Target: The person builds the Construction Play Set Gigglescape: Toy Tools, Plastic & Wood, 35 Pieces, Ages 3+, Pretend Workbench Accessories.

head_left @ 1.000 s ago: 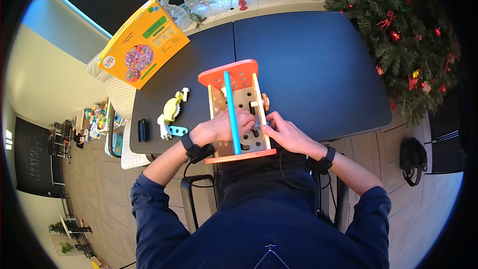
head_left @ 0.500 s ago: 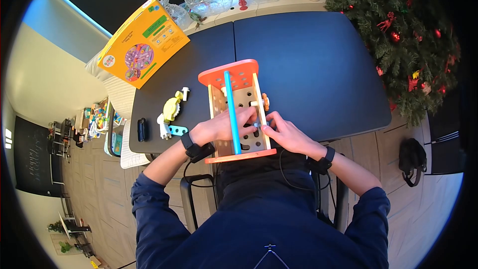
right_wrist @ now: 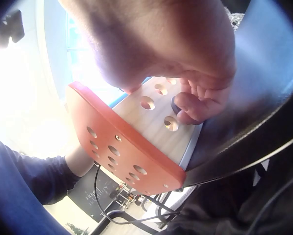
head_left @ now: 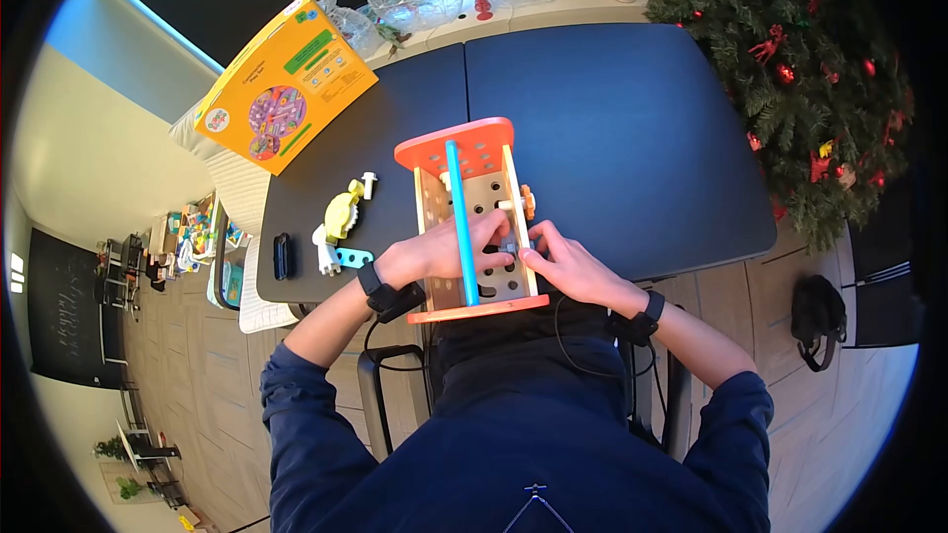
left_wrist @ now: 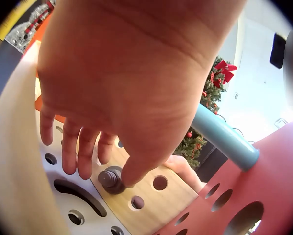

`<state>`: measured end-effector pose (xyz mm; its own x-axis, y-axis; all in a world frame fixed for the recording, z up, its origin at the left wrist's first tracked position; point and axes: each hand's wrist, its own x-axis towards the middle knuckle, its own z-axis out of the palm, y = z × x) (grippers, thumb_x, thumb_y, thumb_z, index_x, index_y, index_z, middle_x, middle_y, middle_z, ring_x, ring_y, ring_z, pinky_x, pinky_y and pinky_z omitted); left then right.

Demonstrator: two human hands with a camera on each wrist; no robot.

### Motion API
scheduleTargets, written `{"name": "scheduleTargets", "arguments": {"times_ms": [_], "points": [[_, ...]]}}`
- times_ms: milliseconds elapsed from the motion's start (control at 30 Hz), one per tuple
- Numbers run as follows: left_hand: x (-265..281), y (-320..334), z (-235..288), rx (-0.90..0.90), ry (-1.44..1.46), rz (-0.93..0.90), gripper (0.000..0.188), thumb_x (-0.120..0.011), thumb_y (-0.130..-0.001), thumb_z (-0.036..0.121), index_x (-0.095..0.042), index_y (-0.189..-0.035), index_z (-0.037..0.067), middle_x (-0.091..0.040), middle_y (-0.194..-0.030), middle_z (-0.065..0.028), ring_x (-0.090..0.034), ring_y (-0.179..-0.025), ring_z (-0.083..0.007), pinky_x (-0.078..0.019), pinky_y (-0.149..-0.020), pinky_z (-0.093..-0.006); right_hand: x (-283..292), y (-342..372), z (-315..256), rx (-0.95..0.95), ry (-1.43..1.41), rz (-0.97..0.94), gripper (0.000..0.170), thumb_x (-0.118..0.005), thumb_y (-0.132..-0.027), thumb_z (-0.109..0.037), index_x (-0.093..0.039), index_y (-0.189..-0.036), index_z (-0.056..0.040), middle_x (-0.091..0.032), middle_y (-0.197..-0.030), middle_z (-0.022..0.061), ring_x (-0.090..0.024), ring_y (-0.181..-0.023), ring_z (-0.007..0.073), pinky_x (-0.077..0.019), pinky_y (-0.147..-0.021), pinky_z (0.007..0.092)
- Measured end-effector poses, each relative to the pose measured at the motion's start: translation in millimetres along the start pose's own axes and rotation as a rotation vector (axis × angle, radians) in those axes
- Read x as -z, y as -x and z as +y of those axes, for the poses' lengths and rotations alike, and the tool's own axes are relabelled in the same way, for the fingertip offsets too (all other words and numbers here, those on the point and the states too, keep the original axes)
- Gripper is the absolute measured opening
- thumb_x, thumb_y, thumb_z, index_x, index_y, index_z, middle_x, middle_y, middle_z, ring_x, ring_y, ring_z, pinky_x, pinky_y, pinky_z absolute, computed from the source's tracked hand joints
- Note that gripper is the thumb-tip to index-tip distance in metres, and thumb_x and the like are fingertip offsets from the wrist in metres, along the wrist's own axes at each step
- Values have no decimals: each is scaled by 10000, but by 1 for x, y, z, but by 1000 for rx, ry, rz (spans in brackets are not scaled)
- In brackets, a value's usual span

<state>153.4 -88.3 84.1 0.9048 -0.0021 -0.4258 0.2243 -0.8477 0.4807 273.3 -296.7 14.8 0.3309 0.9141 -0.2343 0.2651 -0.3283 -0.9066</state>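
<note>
Toy toolbox [head_left: 425,152], at the near edge of the table [head_left: 632,138]; left hand [head_left: 449,249], bunched a second earlier, had parted its fingers, thumb against the grey nut [left_wrist: 119,186]; right hand [head_left: 580,269] held the bolt [left_wrist: 106,177] from outside. Nut, thus exposed, seemed threaded, perhaps untightened.

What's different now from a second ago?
The left hand has uncurled its fingers and spread them from the thumb, beside the grey nut inside the toy box; whether it let go of anything is unclear. The right hand stays at the box's outer side; the blue bar and yellow carton look unmoved.
</note>
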Motion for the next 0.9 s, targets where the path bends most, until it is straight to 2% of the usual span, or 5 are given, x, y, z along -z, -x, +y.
{"name": "scheduleTargets", "arguments": {"times_ms": [233, 333, 533, 633, 900], "points": [[-18, -18, -31, -200, -189, 22, 448, -703, -1028, 397, -571, -1236, 24, -697, -1109, -182, -710, -1096, -343, -561, -897, -454, -1, 0, 0, 3, 4, 1, 518, -550, -1102, -497, -489, -1289, -18, -671, -978, 152, -670, -892, 300, -514, -809, 436], [-7, -9, -16, -112, -39, -36, 497, -641, -1060, 426, -581, -1329, 12, -686, -1106, -189, -706, -1093, -351, -553, -896, -468, -1, -1, 1, -2, 1, -5, 484, -544, -1112, -475, -485, -1287, -27, -669, -1000, 151, -669, -909, 296, -513, -825, 433], [-7, -6, -5, -68, 102, 62, 403, -739, -1009, 345, -586, -1186, 16, -694, -1105, -185, -706, -1054, -354, -557, -894, -458, 1, 0, -2, -8, 6, -9, 490, -548, -1110, -478, -486, -1291, -27, -674, -994, 152, -674, -909, 303, -515, -826, 438], [-18, -17, -25, -235, -99, 70, 391, -737, -1013, 347, -585, -1168, 22, -707, -1093, -183, -708, -1047, -359, -557, -901, -462, 0, 0, 1, -1, 6, -4, 497, -550, -1108, -483, -486, -1291, -26, -672, -980, 149, -668, -896, 299, -512, -816, 436], [-7, -12, -11, -50, -9, 4, 428, -622, -1069, 417, -632, -1245, 26, -725, -1099, -191, -711, -1067, -355, -552, -918, -483, 1, 0, 0, 13, -1, -7, 527, -554, -1100, -504, -488, -1291, -17, -666, -951, 145, -654, -855, 289, -506, -787, 434]]}}
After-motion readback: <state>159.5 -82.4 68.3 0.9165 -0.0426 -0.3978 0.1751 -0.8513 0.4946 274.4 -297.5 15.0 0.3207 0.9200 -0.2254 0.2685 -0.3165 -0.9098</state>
